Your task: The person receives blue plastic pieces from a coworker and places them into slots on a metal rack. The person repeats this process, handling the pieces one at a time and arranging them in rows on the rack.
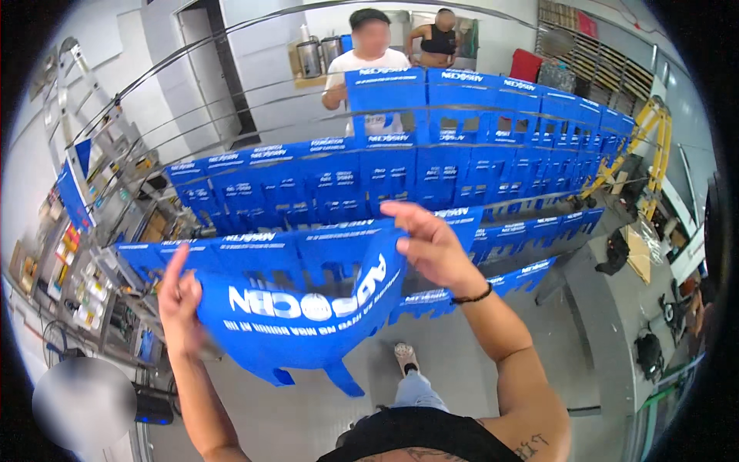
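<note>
Between my two hands sags a blue cloth bag [269, 350] with white print, turned upside down, its strap-like handle hanging at the lower edge. My left hand [181, 300] grips its left edge, with the index finger pointing up. At the upper right edge, my right hand [431, 242] pinches the cloth between thumb and fingers. Just beyond my hands hangs a row of similar blue bags [262, 258], partly hidden by the held bag and my right hand. Further rows of blue bags [385, 88] hang behind it.
Thin lines [269, 100] stretch across the room above the rows. A person in a white shirt [368, 61] stands behind the far row; another person [439, 42] is further back. A ladder [81, 69] and cluttered shelves [115, 308] stand left, a yellow ladder [654, 146] right.
</note>
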Action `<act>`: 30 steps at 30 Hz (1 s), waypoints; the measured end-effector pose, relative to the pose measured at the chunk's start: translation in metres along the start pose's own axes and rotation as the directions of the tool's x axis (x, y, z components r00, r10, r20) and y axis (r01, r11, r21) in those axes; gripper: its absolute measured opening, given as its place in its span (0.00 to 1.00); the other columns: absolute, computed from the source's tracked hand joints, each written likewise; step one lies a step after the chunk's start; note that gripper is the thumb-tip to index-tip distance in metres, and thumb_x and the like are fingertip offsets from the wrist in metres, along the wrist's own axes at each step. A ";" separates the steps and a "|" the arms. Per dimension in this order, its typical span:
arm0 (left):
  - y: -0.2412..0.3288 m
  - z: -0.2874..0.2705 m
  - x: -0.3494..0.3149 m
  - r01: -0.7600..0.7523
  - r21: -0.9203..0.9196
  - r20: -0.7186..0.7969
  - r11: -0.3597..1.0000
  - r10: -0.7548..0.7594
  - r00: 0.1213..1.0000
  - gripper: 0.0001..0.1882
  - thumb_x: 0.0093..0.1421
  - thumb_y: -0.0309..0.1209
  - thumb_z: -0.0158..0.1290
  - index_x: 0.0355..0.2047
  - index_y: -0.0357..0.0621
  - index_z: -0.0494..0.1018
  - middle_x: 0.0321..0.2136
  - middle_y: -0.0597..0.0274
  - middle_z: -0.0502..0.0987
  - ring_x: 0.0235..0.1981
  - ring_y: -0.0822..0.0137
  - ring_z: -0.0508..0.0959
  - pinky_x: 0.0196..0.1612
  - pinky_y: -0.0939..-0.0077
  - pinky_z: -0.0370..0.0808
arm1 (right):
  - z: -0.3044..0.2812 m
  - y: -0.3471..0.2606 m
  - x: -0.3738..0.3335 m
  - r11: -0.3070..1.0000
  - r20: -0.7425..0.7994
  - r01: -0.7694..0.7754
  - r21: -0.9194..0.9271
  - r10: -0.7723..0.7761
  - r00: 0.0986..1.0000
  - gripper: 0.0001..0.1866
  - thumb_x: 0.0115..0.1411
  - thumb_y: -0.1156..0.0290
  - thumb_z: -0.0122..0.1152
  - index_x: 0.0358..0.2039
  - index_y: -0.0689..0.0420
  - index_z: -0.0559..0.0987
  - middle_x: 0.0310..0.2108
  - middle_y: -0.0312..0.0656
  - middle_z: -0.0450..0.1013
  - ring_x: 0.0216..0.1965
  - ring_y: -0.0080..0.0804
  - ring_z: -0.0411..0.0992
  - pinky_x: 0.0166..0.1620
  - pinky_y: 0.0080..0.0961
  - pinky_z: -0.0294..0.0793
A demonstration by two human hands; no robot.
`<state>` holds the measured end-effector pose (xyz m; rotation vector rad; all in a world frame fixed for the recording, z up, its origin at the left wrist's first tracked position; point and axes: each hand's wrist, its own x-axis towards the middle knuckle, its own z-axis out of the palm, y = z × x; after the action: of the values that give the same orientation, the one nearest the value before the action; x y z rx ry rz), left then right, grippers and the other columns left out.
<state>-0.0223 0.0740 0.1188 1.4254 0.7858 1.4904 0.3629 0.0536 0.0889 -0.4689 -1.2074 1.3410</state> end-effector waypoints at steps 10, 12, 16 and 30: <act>-0.013 0.135 0.348 -0.301 0.037 -0.078 0.953 0.303 0.950 0.14 0.61 0.27 0.51 0.46 0.34 0.72 0.42 0.59 0.76 0.44 0.71 0.74 0.49 0.80 0.69 | -0.173 -0.139 0.233 0.934 -0.146 0.351 -0.061 -0.356 0.923 0.12 0.55 0.77 0.59 0.41 0.61 0.76 0.37 0.37 0.73 0.39 0.24 0.71 0.43 0.20 0.72; -0.006 0.132 0.437 -0.354 0.032 -0.044 0.935 0.355 0.934 0.16 0.63 0.26 0.49 0.49 0.31 0.69 0.44 0.57 0.75 0.46 0.71 0.73 0.51 0.79 0.68 | -0.191 -0.148 0.312 0.868 -0.106 0.488 -0.091 -0.496 0.862 0.07 0.55 0.77 0.58 0.36 0.60 0.78 0.33 0.35 0.74 0.34 0.21 0.70 0.37 0.17 0.70; -0.012 0.173 0.527 -0.239 0.015 0.153 0.971 0.234 0.960 0.21 0.61 0.24 0.49 0.55 0.39 0.67 0.46 0.60 0.73 0.46 0.72 0.71 0.52 0.78 0.67 | -0.252 -0.169 0.426 0.729 -0.108 0.563 -0.390 -0.643 0.758 0.06 0.52 0.78 0.58 0.30 0.59 0.81 0.27 0.32 0.74 0.29 0.16 0.67 0.31 0.13 0.63; -0.167 0.137 0.665 -0.054 0.062 0.106 0.997 0.048 0.993 0.21 0.57 0.19 0.50 0.53 0.42 0.71 0.45 0.60 0.74 0.42 0.72 0.74 0.48 0.80 0.71 | -0.363 -0.069 0.541 0.741 -0.195 0.067 -0.668 -0.262 0.945 0.08 0.53 0.74 0.60 0.34 0.60 0.79 0.22 0.34 0.71 0.21 0.19 0.67 0.22 0.18 0.65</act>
<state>0.1884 0.7258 0.2585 1.5695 0.7437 1.4271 0.5932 0.6531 0.2187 -0.9919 -1.4260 0.6251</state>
